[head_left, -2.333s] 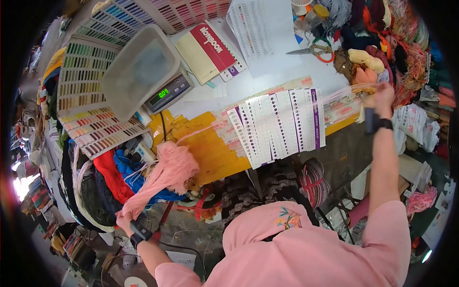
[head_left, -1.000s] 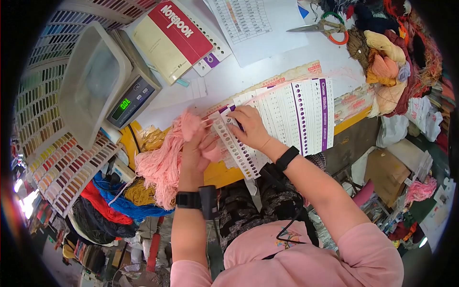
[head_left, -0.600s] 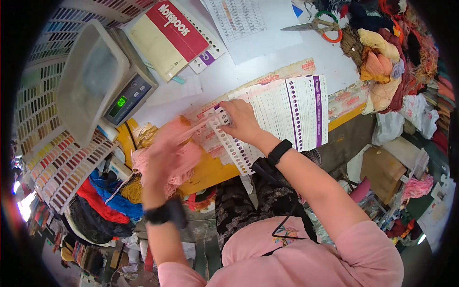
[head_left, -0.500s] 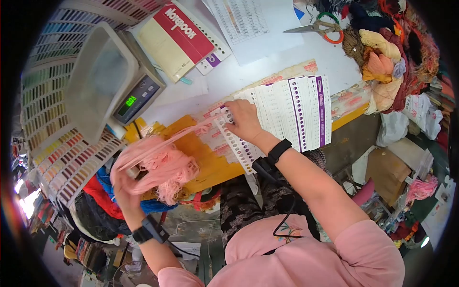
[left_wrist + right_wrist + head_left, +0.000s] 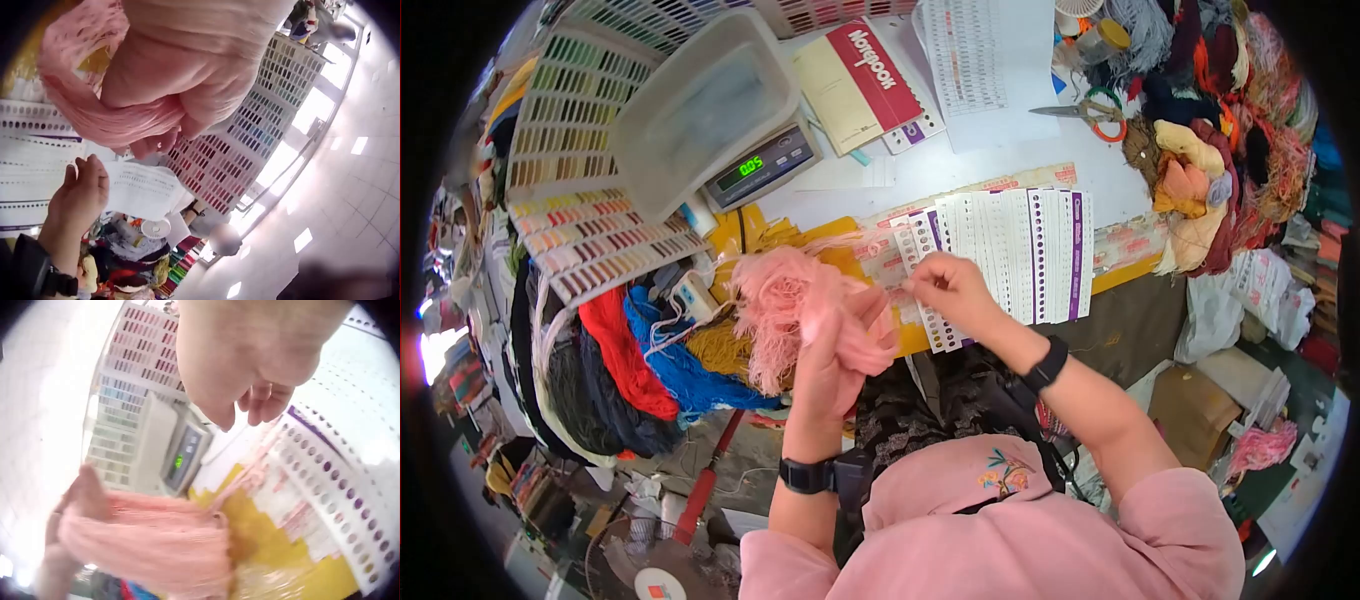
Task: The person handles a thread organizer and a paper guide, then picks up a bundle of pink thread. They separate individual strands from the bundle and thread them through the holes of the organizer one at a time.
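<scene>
A skein of pink thread (image 5: 775, 295) hangs over the table's front edge, partly heaped near the yellow patch. My left hand (image 5: 820, 365) grips a thick loop of it. In the left wrist view, the thread bundle (image 5: 119, 122) runs between thumb and fingers of the left hand (image 5: 194, 62). My right hand (image 5: 962, 295) hovers at the left end of the fanned shade cards (image 5: 1010, 250), its fingers loosely bent. The right wrist view shows a gap between thumb and fingers of the right hand (image 5: 256, 362); loose pink strands (image 5: 250, 475) run below it to the skein.
A digital scale (image 5: 765, 165) bearing a translucent tray (image 5: 700, 110) stands back left, before the upright colour charts (image 5: 565, 140). Behind the cards are a notebook (image 5: 855, 85), a printed sheet (image 5: 980, 60) and scissors (image 5: 1085, 113). Coloured skeins (image 5: 1190, 180) heap up at right.
My right hand came in from the far right to the shade cards, then lifted off them. My left hand swung out left and returned to the middle with the skein.
</scene>
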Available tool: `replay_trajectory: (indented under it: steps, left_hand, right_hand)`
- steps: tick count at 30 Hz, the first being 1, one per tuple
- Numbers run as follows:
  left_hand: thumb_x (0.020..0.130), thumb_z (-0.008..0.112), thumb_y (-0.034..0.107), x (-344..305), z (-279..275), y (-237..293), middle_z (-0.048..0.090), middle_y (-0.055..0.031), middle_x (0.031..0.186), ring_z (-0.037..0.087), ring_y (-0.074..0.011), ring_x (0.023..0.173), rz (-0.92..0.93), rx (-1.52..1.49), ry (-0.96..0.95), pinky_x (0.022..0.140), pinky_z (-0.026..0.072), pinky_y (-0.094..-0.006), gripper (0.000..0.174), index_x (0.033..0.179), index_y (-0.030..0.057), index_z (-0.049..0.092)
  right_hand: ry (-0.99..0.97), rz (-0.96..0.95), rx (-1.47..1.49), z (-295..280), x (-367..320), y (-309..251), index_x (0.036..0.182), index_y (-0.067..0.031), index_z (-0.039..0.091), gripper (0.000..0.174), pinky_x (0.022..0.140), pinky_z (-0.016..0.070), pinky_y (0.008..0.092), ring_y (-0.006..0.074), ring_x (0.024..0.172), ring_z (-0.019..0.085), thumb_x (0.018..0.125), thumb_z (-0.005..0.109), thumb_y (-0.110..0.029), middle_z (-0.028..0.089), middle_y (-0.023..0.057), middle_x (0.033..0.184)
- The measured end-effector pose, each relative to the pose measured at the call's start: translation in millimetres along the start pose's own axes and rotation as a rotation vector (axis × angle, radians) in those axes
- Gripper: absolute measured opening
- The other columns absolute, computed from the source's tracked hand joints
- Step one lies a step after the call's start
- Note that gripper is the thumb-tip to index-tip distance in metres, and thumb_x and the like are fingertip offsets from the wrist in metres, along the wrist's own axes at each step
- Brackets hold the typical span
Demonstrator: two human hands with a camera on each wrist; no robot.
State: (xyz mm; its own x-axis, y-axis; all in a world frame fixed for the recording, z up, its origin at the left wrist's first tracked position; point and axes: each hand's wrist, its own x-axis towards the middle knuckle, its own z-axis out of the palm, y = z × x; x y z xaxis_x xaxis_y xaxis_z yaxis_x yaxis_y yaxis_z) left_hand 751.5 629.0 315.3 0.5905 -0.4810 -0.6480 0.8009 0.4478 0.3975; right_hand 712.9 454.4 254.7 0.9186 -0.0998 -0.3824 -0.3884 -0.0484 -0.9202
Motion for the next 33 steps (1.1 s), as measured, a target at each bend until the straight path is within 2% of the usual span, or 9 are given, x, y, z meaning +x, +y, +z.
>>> replay_trajectory:
  steps: [4, 7, 10, 13, 14, 16, 22, 28, 33]
  left_hand:
    - [0.09, 0.033, 0.031, -6, 2, -3, 0.042, -0.0164, 0.12, 0.043, -0.0225, 0.109, -0.056, 0.036, -0.178, 0.091, 0.0354, -0.0332, 0.05, 0.122, -0.0072, 0.03]
    - [0.09, 0.032, 0.03, -18, 7, 4, 0.042, -0.0163, 0.119, 0.043, -0.0229, 0.109, -0.048, -0.084, -0.233, 0.088, 0.0377, -0.0348, 0.049, 0.121, -0.0071, 0.032]
    - [0.09, 0.035, 0.026, -32, 11, 4, 0.046, -0.0162, 0.115, 0.048, -0.0238, 0.103, -0.022, -0.156, -0.167, 0.084, 0.0412, -0.0359, 0.044, 0.116, -0.0079, 0.038]
    - [0.088, 0.039, 0.025, -40, 9, 3, 0.05, -0.015, 0.109, 0.052, -0.0199, 0.095, 0.07, 0.278, -0.208, 0.08, 0.0434, -0.031, 0.045, 0.118, -0.0085, 0.037]
    - [0.086, 0.043, 0.019, -42, 14, 5, 0.052, -0.0138, 0.104, 0.054, -0.018, 0.091, 0.013, 0.043, -0.242, 0.078, 0.0441, -0.0297, 0.039, 0.115, -0.008, 0.04]
    - [0.085, 0.046, 0.015, -46, 16, 6, 0.055, -0.014, 0.099, 0.056, -0.0193, 0.085, 0.01, -0.047, -0.168, 0.073, 0.0462, -0.0303, 0.033, 0.109, -0.008, 0.045]
    - [0.085, 0.047, 0.013, -55, 16, 3, 0.055, -0.0145, 0.098, 0.056, -0.02, 0.085, 0.007, -0.079, -0.162, 0.071, 0.0474, -0.0298, 0.029, 0.106, -0.0071, 0.048]
    - [0.085, 0.048, 0.012, -69, 13, 12, 0.056, -0.0139, 0.097, 0.056, -0.0188, 0.084, 0.082, -0.095, -0.177, 0.07, 0.0473, -0.0284, 0.028, 0.105, -0.0068, 0.049]
    - [0.084, 0.049, 0.013, -74, 6, 12, 0.057, -0.0122, 0.092, 0.056, -0.0167, 0.079, 0.097, -0.067, -0.238, 0.068, 0.0468, -0.0271, 0.027, 0.102, -0.0065, 0.051]
  right_hand:
    - [-0.183, 0.266, 0.484, 27, -25, -63, 0.076, 0.0007, 0.058, 0.007, 0.042, 0.0323, 0.0189, 0.0053, 0.046, 0.042, 0.077, 0.056, -0.005, 0.051, 0.0008, 0.056]
    - [-0.179, 0.305, 0.592, 24, -32, -65, 0.072, 0.0023, 0.058, 0.008, 0.045, 0.0372, 0.0188, 0.0072, 0.052, 0.049, 0.074, 0.056, -0.006, 0.058, 0.0051, 0.069]
    - [-0.185, 0.256, 0.579, 21, -41, -76, 0.074, 0.0013, 0.058, 0.008, 0.046, 0.0379, 0.0183, 0.0074, 0.051, 0.049, 0.076, 0.053, -0.005, 0.057, 0.0054, 0.068]
    - [-0.142, 0.318, 0.719, 26, -52, -97, 0.077, 0.0011, 0.057, 0.008, 0.045, 0.0367, 0.0177, 0.007, 0.051, 0.049, 0.077, 0.051, -0.004, 0.057, 0.0042, 0.065]
    - [-0.137, 0.327, 0.744, 26, -55, -100, 0.077, 0.0009, 0.057, 0.008, 0.045, 0.0356, 0.0178, 0.0065, 0.051, 0.049, 0.077, 0.051, -0.004, 0.056, 0.0035, 0.064]
    - [-0.125, 0.345, 0.8, 28, -61, -106, 0.079, 0.0006, 0.056, 0.007, 0.043, 0.0335, 0.018, 0.0053, 0.05, 0.047, 0.078, 0.051, -0.004, 0.054, 0.0023, 0.061]
    - [-0.153, 0.225, 0.523, 45, -77, -117, 0.079, 0.0015, 0.059, 0.008, 0.041, 0.0282, 0.0184, 0.0041, 0.047, 0.039, 0.076, 0.055, -0.005, 0.05, -0.0005, 0.059]
    - [-0.115, 0.186, 0.622, 55, -83, -124, 0.074, 0.001, 0.061, 0.007, 0.041, 0.027, 0.018, 0.0044, 0.046, 0.037, 0.074, 0.058, -0.005, 0.049, -0.0007, 0.057]
    - [-0.105, 0.139, 0.607, 61, -88, -129, 0.074, 0.0003, 0.061, 0.007, 0.045, 0.0362, 0.0175, 0.0054, 0.049, 0.046, 0.075, 0.057, -0.005, 0.054, 0.0016, 0.059]
